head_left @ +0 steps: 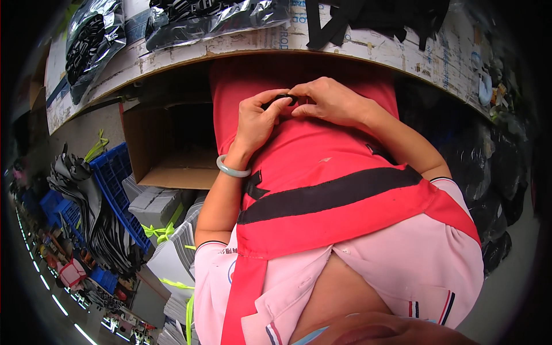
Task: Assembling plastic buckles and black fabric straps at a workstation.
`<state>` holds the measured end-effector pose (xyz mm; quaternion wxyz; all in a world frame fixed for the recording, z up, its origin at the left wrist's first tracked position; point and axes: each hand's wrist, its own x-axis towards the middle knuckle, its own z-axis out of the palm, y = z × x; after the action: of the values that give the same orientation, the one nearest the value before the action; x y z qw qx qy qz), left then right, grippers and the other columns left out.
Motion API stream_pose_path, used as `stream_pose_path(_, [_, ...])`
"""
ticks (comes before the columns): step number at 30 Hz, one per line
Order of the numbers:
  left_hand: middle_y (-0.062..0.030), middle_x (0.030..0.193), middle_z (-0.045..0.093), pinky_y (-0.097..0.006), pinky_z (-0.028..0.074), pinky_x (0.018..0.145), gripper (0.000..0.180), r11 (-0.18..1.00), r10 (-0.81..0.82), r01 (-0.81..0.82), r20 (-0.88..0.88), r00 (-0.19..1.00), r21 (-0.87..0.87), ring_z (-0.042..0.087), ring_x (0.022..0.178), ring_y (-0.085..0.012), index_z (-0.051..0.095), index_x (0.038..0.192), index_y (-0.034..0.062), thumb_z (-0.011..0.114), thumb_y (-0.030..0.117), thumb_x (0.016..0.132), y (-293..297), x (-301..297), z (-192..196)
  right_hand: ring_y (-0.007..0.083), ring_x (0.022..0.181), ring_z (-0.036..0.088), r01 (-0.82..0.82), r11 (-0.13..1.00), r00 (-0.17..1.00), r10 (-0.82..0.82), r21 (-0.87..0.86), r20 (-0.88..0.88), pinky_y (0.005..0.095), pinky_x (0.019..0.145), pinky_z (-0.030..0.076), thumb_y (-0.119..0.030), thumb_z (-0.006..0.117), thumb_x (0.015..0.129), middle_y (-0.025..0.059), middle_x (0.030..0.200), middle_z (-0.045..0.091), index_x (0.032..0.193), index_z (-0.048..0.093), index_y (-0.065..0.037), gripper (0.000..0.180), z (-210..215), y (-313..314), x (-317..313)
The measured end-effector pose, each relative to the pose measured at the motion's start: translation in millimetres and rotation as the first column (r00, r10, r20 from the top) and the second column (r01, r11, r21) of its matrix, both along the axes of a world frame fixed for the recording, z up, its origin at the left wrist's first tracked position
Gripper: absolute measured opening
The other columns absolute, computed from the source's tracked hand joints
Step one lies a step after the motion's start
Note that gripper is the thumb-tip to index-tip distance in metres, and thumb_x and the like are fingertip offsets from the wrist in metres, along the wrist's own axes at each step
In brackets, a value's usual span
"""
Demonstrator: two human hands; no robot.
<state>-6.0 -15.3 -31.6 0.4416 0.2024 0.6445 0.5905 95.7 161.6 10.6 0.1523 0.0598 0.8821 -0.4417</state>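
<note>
Left hand [253,122]: thumb and forefinger pressed together on a small black piece [294,99], the hand coming in from the left, its other fingers curled beneath or hidden.
Right hand [333,103]: bent inward from the right, forefinger and thumb meeting the piece's right end — whether they pinch it or only rest against it, I cannot tell.
Small black piece: between the two sets of fingertips, mostly covered; dark parts show on either side of the left thumb, so its long axis seems to run left to right, across the body. From the left grip it reaches rightward, straight toward the right fingers. Both hands are at it, so neither is clearly nearer.
Bracelet [233,168]: a pale ring around the left wrist.
Red apron [322,155]: directly behind and below the hands, with a black band [333,192] across it, over a pink shirt [402,247].
Table [259,41]: beyond the hands, its curved-looking edge apart from them — the piece is on the wearer's side of it. On top lie clear bags [95,49] of black parts and, to the right, loose black straps [379,17].
Cardboard box [141,135]: open, below the table, left of the left hand.
Blue crate [118,184]: farther left, beside stacked grey sheets [158,207].
</note>
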Motion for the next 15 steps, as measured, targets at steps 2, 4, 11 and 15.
stream_pose_path(2, [-0.0011,0.072,0.066,-0.019,0.04,0.047,0.016,0.996,0.087,-0.088,0.147,0.985,-0.005,0.053,0.055,-0.0036,0.07,0.099,-0.0002,0.065,0.014,0.093,-0.3,-5.2,4.3,0.0331,0.085,0.066,0.257,0.966,0.934,-0.242,0.024,-0.265,0.0383,0.077,0.053,-0.018,0.069,0.084,0.0134,0.094,0.069,0.108,0.067,-0.005,0.028,9.9,11.3,0.6])
stream_pose_path(4, [-0.0006,0.068,0.059,-0.021,0.037,0.043,0.02,0.979,0.174,-0.2,0.383,0.907,0.029,0.051,0.052,-0.0065,0.065,0.093,0.0022,0.061,0.021,0.096,-2.6,-14.4,1.9,0.0276,0.093,0.062,0.393,0.879,0.81,-0.192,0.27,-0.554,0.0364,0.084,0.051,-0.017,0.072,0.081,0.0071,0.098,0.067,0.108,0.068,-0.009,0.028,12.4,39.3,-0.2])
stream_pose_path(11, [-0.0041,0.073,0.057,-0.02,0.035,0.043,0.021,0.983,0.133,-0.182,0.674,0.726,0.002,0.049,0.055,-0.0083,0.06,0.093,0.0025,0.062,0.023,0.095,-8.1,-28.0,-0.6,0.0188,0.103,0.056,0.474,0.797,0.625,-0.004,0.375,-0.781,0.0324,0.089,0.042,-0.012,0.075,0.076,-0.0012,0.105,0.064,0.096,0.074,-0.021,0.021,-23.5,65.8,-7.6])
stream_pose_path(15, [-0.0077,0.08,0.062,-0.02,0.037,0.042,0.022,0.976,0.062,-0.196,0.737,0.673,0.097,0.053,0.057,-0.0102,0.062,0.097,0.0013,0.061,0.023,0.095,-8.5,-26.7,1.5,0.0205,0.093,0.062,0.402,0.852,0.436,0.143,0.335,-0.888,0.031,0.082,0.047,-0.001,0.074,0.073,0.0046,0.099,0.068,0.099,0.072,-0.01,0.028,24.4,43.0,-21.4])
